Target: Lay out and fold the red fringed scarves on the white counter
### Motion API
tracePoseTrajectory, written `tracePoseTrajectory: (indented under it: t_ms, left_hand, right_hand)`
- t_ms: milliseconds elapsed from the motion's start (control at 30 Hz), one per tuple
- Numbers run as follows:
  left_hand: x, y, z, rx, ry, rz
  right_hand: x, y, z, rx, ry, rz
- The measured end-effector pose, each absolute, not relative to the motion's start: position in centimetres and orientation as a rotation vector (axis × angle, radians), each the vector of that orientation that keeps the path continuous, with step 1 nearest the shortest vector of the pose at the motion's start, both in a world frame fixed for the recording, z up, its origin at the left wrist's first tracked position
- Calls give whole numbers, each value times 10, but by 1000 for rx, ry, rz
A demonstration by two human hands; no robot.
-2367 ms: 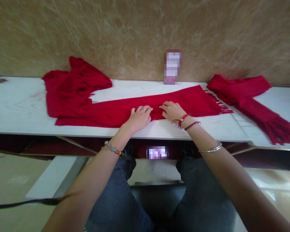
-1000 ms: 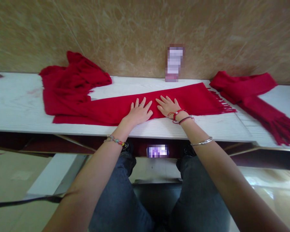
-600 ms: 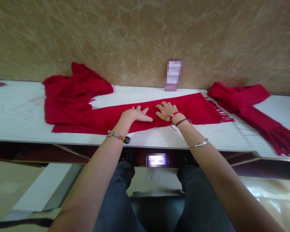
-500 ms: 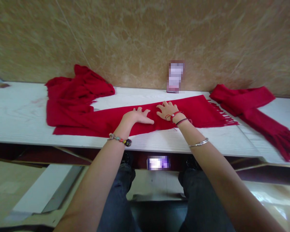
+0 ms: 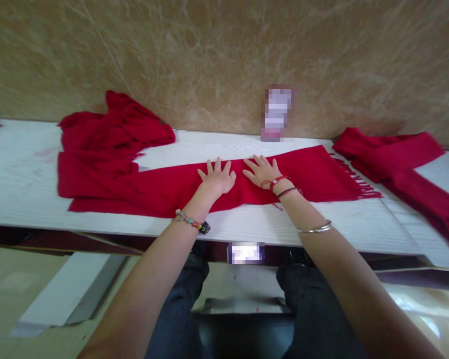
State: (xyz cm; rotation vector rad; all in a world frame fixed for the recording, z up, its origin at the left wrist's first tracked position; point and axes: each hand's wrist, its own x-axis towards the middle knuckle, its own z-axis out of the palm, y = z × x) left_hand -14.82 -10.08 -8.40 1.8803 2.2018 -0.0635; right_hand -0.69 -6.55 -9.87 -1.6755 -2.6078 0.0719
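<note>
A long red scarf (image 5: 164, 187) lies stretched across the white tabletop (image 5: 22, 174), its fringed end (image 5: 355, 179) to the right and its other end bunched in a heap (image 5: 112, 134) at the back left. My left hand (image 5: 217, 178) rests flat on the middle of the scarf with fingers spread. Just to its right, my right hand (image 5: 264, 172) also lies flat and open on the scarf, palm down. Neither hand holds anything.
A second red scarf (image 5: 396, 164) lies at the right end of the table, trailing off the frame. A small blurred object (image 5: 277, 113) stands against the brown marbled wall (image 5: 224, 55). My knees in dark jeans (image 5: 179, 309) are under the table's front edge.
Both hands went from curled on the scarf to lying flat with fingers spread, sliding slightly over the cloth. The view shifted a little; the scarf stayed in place.
</note>
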Motion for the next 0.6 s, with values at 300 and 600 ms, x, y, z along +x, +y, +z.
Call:
tracePoseTrajectory:
  t_ms: [300, 600]
  left_hand:
    - [-172, -98, -89, 1979, 2128, -60]
    - [-155, -147, -82, 2435, 1706, -51]
  right_hand:
    - [16, -50, -101, -1866, -2527, 46]
    - [22, -47, -105, -1820, -2527, 32]
